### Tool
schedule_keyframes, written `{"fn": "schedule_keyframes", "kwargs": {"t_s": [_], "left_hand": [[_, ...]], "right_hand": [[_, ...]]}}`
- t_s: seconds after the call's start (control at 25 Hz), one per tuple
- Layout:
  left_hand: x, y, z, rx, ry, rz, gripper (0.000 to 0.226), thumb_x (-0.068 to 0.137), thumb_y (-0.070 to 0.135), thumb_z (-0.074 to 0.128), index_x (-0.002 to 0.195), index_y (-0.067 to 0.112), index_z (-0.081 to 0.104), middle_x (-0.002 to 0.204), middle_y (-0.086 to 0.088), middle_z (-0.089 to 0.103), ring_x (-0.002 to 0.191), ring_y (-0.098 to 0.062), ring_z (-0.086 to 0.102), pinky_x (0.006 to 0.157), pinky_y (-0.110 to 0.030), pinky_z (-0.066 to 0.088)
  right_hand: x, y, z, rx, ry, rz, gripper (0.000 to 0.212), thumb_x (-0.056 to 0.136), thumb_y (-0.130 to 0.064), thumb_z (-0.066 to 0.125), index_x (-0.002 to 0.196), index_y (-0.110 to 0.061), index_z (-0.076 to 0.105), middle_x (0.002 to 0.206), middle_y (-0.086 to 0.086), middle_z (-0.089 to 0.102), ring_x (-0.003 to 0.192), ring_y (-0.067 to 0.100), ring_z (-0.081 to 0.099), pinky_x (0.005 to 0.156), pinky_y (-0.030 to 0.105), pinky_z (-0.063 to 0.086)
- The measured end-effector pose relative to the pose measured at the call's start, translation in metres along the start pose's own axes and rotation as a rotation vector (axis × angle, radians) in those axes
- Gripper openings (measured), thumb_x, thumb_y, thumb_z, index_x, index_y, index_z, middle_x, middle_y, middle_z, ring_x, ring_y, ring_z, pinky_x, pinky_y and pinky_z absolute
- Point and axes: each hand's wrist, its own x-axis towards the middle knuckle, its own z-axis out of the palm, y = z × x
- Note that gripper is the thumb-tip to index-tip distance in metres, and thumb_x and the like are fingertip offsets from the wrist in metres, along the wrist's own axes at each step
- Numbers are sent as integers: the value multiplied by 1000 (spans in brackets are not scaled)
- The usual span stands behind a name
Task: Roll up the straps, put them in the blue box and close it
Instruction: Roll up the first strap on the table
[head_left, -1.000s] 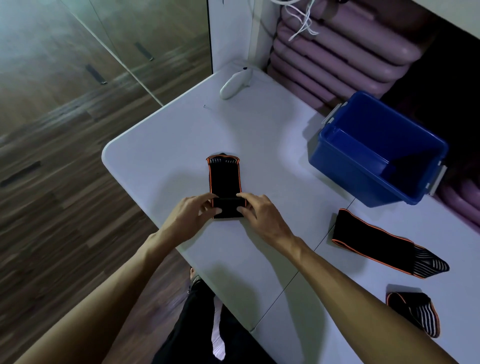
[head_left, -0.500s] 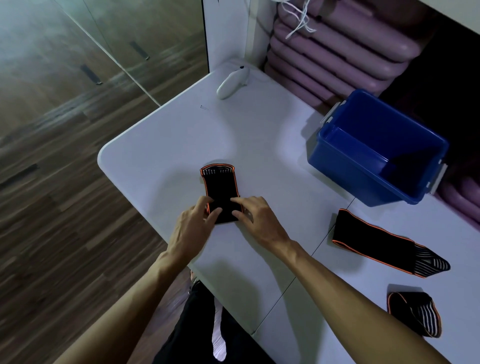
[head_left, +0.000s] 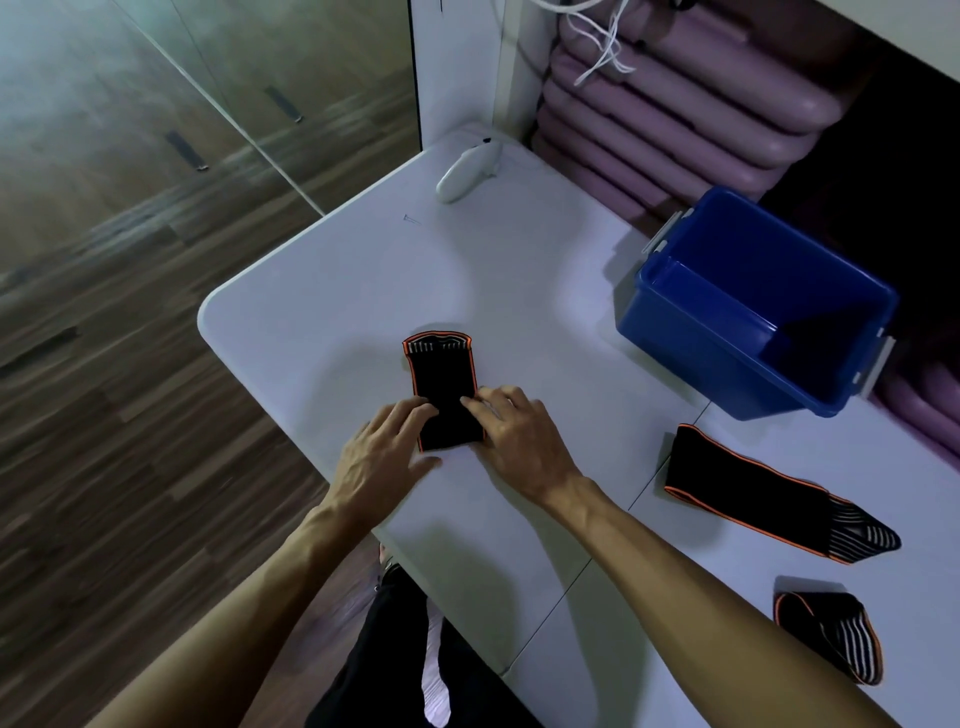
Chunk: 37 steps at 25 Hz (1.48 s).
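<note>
Head view: black strap w/ orange edging lies flat on the white table, near the front-left corner, its striped end pointing away from the person. Left hand sits at the strap's near left edge, fingers bent down onto the fabric; right hand mirrors it on the near right edge, fingertips pressing the strap's top. Both seem to work the near end, but whether fabric is actually pinched or only pressed flat, can't tell. Blue box stands open to the right, well apart from the strap, w/ grey latches on its ends; inside looks bare as far as visible. Second strap lies stretched out nr the box's front, striped end toward the right. A third strap, folded small, sits nearer the person at the right edge. White handheld device rests at the table's far end. Purple mats stacked behind, w/ white cords draped over them. Wood floor on the left.
</note>
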Motion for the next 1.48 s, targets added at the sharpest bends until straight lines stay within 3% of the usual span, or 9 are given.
{"fn": "schedule_keyframes", "kwargs": {"t_s": [0.24, 0.48, 0.56, 0.64, 0.76, 0.88, 1.08, 1.2, 1.48], "left_hand": [[10, -7, -7, -177, -24, -60, 51, 88, 42, 50, 131, 16, 47, 116, -6, 64, 106, -24, 57, 85, -34, 49], [21, 10, -13, -509, 40, -480, 36, 86, 41, 63, 107, 18, 44, 92, -3, 70, 77, -18, 65, 66, -34, 49], [27, 13, -12, -449, 39, -590, 43, 85, 44, 63, 114, 18, 45, 97, -3, 68, 91, -23, 63, 76, -40, 49], [32, 6, -10, -396, -26, -626, 54, 85, 43, 62, 128, 17, 44, 114, -5, 61, 113, -26, 51, 92, -42, 44], [42, -9, -10, -544, -133, -591, 46, 86, 31, 65, 127, 15, 53, 124, -7, 49, 119, -29, 48, 99, -39, 42], [47, -11, -17, -825, -178, -554, 28, 84, 13, 67, 110, 15, 59, 105, -4, 63, 101, -26, 63, 75, -29, 50], [56, 11, -17, -730, -133, -322, 40, 75, 0, 71, 110, 15, 58, 104, 1, 64, 91, -5, 61, 70, -18, 49], [79, 39, -4, -788, -198, -225, 41, 75, -2, 70, 111, 15, 57, 102, 0, 64, 85, 2, 60, 65, -15, 50], [168, 103, 35, -753, -413, 48, 41, 82, -4, 63, 120, 7, 50, 105, -2, 57, 97, -17, 58, 78, -12, 46]], "right_hand": [[11, 11, -16, 207, -80, 23, 52, 94, -30, 59, 140, -8, 48, 121, 10, 65, 109, 28, 52, 86, 41, 48], [22, -1, -12, 561, -62, 348, 31, 96, -32, 55, 123, -17, 55, 92, 6, 67, 91, 23, 59, 73, 33, 50], [27, -2, -9, 601, -53, 438, 36, 93, -35, 58, 124, -19, 49, 84, 5, 67, 83, 24, 63, 70, 39, 53], [32, 1, -8, 595, -96, 482, 54, 90, -42, 60, 135, -20, 40, 95, 4, 65, 97, 24, 59, 79, 36, 51], [38, 4, -10, 618, -188, 463, 40, 92, -35, 60, 126, -15, 55, 113, 8, 59, 107, 26, 56, 86, 30, 44], [33, 2, -19, 757, -177, 494, 29, 90, -27, 63, 117, -17, 58, 111, 7, 63, 95, 15, 61, 77, 22, 46], [2, 8, -37, 845, -44, 551, 56, 86, -23, 72, 135, -22, 46, 113, -9, 53, 88, 7, 59, 75, 15, 48], [-25, 24, -44, 847, 95, 669, 49, 89, -21, 69, 135, -19, 51, 122, 1, 56, 92, 11, 61, 75, 13, 48], [-47, 56, -58, 1024, 614, 999, 38, 91, -7, 63, 124, -24, 55, 109, 7, 62, 91, 14, 62, 70, 11, 50]]}}
